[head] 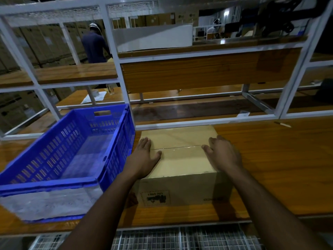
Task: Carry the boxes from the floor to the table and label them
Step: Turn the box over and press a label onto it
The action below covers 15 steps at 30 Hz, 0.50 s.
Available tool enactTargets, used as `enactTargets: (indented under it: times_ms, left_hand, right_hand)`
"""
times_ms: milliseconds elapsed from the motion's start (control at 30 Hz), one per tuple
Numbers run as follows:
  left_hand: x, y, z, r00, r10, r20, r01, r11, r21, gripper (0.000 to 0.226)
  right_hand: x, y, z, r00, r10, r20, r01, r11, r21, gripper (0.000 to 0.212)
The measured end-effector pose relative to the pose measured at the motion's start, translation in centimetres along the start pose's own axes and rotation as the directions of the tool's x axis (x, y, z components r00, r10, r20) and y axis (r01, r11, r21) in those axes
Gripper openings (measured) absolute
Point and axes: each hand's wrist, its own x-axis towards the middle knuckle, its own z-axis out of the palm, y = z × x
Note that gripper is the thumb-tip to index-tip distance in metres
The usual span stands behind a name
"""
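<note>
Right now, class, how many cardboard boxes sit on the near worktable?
1. The cardboard box sits mid-table, right of the blue crate, with both hands on its top. Others may lie out of view.

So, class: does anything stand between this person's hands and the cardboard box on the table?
Nothing visible does. The left hand lies flat on the left part of the cardboard box top, and the right hand rests on its right edge. The blue crate stands beside the box on the table, not between.
</note>
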Motion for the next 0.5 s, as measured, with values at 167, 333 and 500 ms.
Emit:
enactTargets:
  times_ms: [167, 333, 500]
  left_hand:
    - [-1.8, 0.3, -0.1, 0.956, 0.123, -0.267, -0.138, 0.99, -0.036, 0.08]
    - [-3.9, 2.2, 0.1, 0.942, 0.326, 0.081, -0.334, 0.937, 0.104, 0.124]
    - [-3.1, 1.5, 0.5, 0.99, 0.081, -0.116, -0.092, 0.992, -0.087, 0.131]
  right_hand:
    - [-3.5, 0.8, -0.3, 0.964, 0.264, -0.039, -0.23, 0.896, 0.379, 0.038]
    - [-8.6, 1.0, 2.0, 0.897, 0.433, -0.081, -0.157, 0.486, 0.86, 0.04]
    - [-11.0, 0.5, 3.6, 0.882, 0.47, 0.044, -0.196, 0.28, 0.94, 0.044]
